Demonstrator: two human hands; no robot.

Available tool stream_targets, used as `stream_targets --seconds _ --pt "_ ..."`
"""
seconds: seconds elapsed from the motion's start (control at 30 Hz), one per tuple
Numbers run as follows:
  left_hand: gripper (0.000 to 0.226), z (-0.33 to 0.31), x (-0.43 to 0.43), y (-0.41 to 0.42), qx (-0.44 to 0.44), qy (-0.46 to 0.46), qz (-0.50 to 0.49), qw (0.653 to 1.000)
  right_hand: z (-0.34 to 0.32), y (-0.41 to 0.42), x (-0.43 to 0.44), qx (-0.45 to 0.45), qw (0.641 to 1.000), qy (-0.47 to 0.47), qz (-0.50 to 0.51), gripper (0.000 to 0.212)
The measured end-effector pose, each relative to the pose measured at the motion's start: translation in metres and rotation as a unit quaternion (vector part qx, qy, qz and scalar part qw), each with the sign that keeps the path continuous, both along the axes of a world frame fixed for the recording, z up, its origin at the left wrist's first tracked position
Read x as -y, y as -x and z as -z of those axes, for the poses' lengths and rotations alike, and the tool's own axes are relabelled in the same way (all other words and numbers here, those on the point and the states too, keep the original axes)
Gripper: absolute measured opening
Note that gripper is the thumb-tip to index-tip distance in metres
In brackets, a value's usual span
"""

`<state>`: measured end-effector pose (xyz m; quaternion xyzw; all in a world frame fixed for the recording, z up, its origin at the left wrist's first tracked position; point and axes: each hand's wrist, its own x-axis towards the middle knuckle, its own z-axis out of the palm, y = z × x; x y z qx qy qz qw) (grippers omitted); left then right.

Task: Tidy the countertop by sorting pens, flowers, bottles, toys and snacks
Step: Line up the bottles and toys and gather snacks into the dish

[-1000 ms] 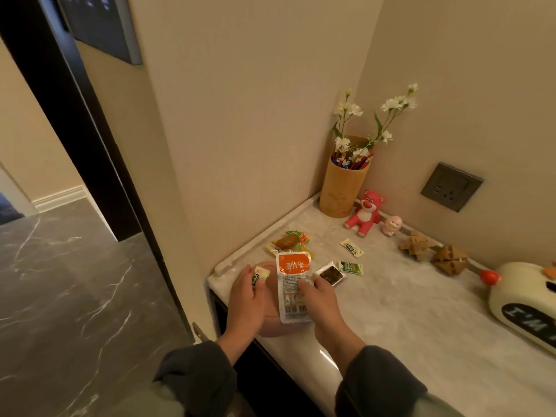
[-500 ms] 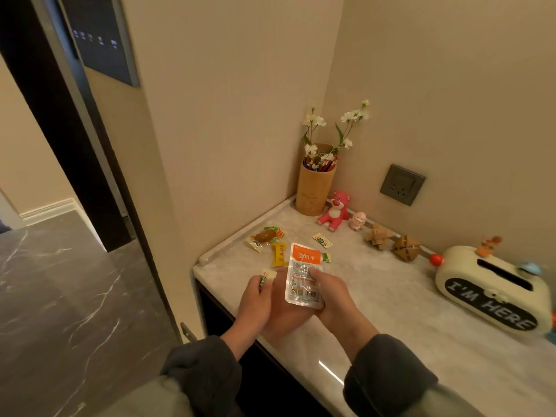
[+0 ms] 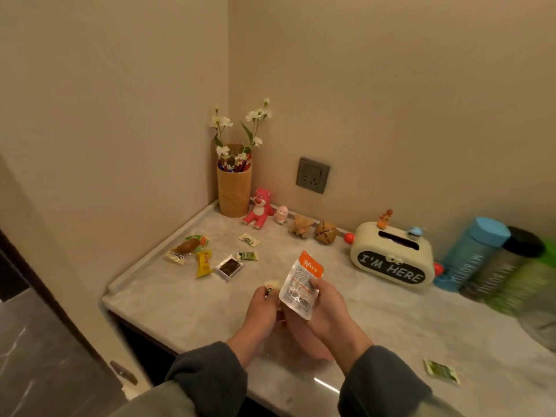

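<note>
My right hand (image 3: 326,305) grips an orange-and-white snack packet (image 3: 301,284) above the marble countertop (image 3: 186,302). My left hand (image 3: 260,311) pinches a small pale snack wrapper (image 3: 270,288) right beside it. Several snack packets (image 3: 204,257) lie loose at the counter's left rear. A bamboo cup (image 3: 234,191) in the corner holds pens and white flowers (image 3: 240,124). A pink bear toy (image 3: 259,208), a small pink figure (image 3: 281,214) and two wooden puzzles (image 3: 313,229) line the back wall. Bottles (image 3: 472,254) stand blurred at the right.
A cream tissue box (image 3: 391,257) reading "I'M HERE" sits against the back wall. One green packet (image 3: 440,370) lies near the front right edge. A wall socket (image 3: 312,175) is above the toys. The counter drops off at the left to a dark floor.
The view has swung right, bringing the bottles and green packet into sight. Both hands have lifted off the counter with their packets and shifted right, away from the snack pile.
</note>
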<state>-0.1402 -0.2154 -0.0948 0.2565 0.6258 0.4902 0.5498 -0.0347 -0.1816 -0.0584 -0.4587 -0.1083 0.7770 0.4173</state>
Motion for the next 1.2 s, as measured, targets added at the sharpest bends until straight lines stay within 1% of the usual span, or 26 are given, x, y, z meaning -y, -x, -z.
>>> stream_targets --seconds 0.1,0.17,0.23,0.3,0.37,0.43,0.5,0.57,0.6,0.67,0.7,0.73,0.77,0.8,0.87,1.0,1.1,1.2 --pt "0.020 0.007 -0.017 0.003 -0.031 0.005 -0.005 0.999 0.013 -0.010 -0.009 -0.011 1.000 0.015 0.024 0.034" --pt "0.016 0.006 -0.028 0.007 -0.067 0.001 -0.008 0.998 0.018 -0.012 -0.015 0.002 0.999 0.009 0.033 0.032" --pt "0.012 0.003 -0.039 0.011 -0.110 -0.014 0.000 0.994 0.022 -0.014 -0.025 0.059 0.997 -0.003 0.050 0.030" --pt "0.012 0.004 -0.046 0.013 -0.170 -0.028 0.029 0.985 0.025 -0.021 -0.033 0.141 0.988 -0.022 0.060 0.025" --pt "0.016 0.011 -0.053 0.013 -0.218 -0.045 0.054 0.973 0.026 -0.030 -0.035 0.244 0.966 -0.066 0.054 0.017" --pt "0.018 0.019 -0.055 0.009 -0.279 -0.053 0.082 0.955 0.025 -0.038 -0.029 0.366 0.921 -0.133 0.016 0.013" --pt "0.029 0.028 -0.056 0.004 -0.347 -0.041 0.114 0.930 0.028 -0.046 -0.025 0.470 0.859 -0.201 -0.021 0.012" --pt "0.032 0.033 -0.057 0.000 -0.386 -0.049 0.134 0.911 0.033 -0.052 -0.025 0.548 0.800 -0.234 -0.072 0.018" --pt "0.029 0.034 -0.057 -0.001 -0.391 -0.056 0.138 0.908 0.035 -0.054 -0.026 0.593 0.763 -0.236 -0.107 0.024" --pt "0.023 0.034 -0.057 -0.002 -0.393 -0.063 0.137 0.907 0.040 -0.058 -0.029 0.688 0.661 -0.243 -0.176 0.032" --pt "0.023 0.034 -0.057 -0.003 -0.389 -0.062 0.135 0.909 0.041 -0.058 -0.029 0.724 0.613 -0.251 -0.195 0.034" --pt "0.024 0.033 -0.058 -0.003 -0.380 -0.065 0.130 0.913 0.042 -0.057 -0.030 0.743 0.587 -0.260 -0.191 0.037" --pt "0.026 0.031 -0.060 -0.003 -0.370 -0.068 0.126 0.918 0.042 -0.055 -0.030 0.744 0.588 -0.266 -0.173 0.040" --pt "0.026 0.030 -0.061 -0.002 -0.359 -0.071 0.121 0.923 0.041 -0.052 -0.031 0.735 0.604 -0.271 -0.148 0.042" --pt "0.027 0.026 -0.064 0.005 -0.337 -0.086 0.108 0.931 0.037 -0.041 -0.036 0.700 0.642 -0.294 -0.107 0.039" --pt "0.031 0.016 -0.068 0.029 -0.312 -0.134 0.073 0.938 0.027 -0.007 -0.050 0.618 0.688 -0.366 -0.106 0.037" --pt "0.036 0.010 -0.071 0.057 -0.311 -0.146 0.020 0.939 0.023 0.026 -0.061 0.579 0.689 -0.414 -0.136 0.036" --pt "0.039 0.009 -0.071 0.093 -0.334 -0.141 -0.044 0.931 0.023 0.061 -0.069 0.548 0.685 -0.441 -0.190 0.034"
